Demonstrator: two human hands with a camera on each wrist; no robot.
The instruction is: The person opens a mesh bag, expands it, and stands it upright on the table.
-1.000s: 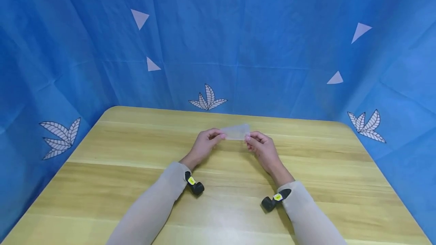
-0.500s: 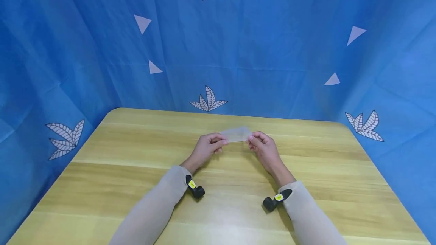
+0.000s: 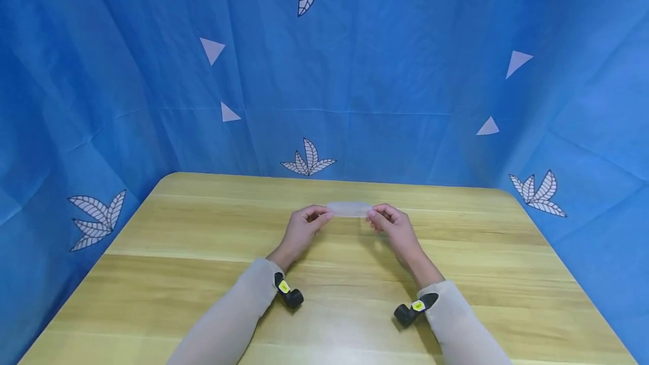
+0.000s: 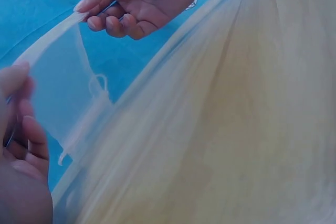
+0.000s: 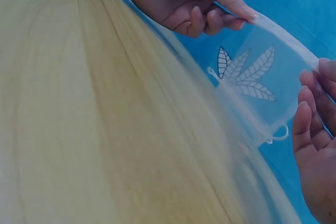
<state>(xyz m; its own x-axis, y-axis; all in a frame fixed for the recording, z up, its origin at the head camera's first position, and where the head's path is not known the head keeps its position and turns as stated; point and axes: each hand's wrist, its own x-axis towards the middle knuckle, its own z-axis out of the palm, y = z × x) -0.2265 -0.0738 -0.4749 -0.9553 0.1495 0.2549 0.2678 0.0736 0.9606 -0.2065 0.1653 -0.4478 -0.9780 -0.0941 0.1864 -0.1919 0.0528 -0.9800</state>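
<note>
A small white sheer drawstring pouch is stretched between my two hands above the far middle of the table. My left hand pinches one end of its top edge between thumb and fingers. The other end is pinched by my right hand. In the left wrist view the see-through pouch hangs down from that taut edge. Thin cord loops stick out at its lower corners; the right wrist view shows one white cord loop clearly. Whether anything lies inside cannot be made out, though the curtain's leaf print shows through the cloth.
Under both forearms lies a light wood-grain table with rounded far corners. A blue curtain with white leaves and triangles encloses the back and sides. Each sleeve cuff carries a black wrist camera.
The pouch has tipped, so it looks narrower and flatter from above. Both hands keep their pinch at its ends. The head view has shifted upward slightly.
</note>
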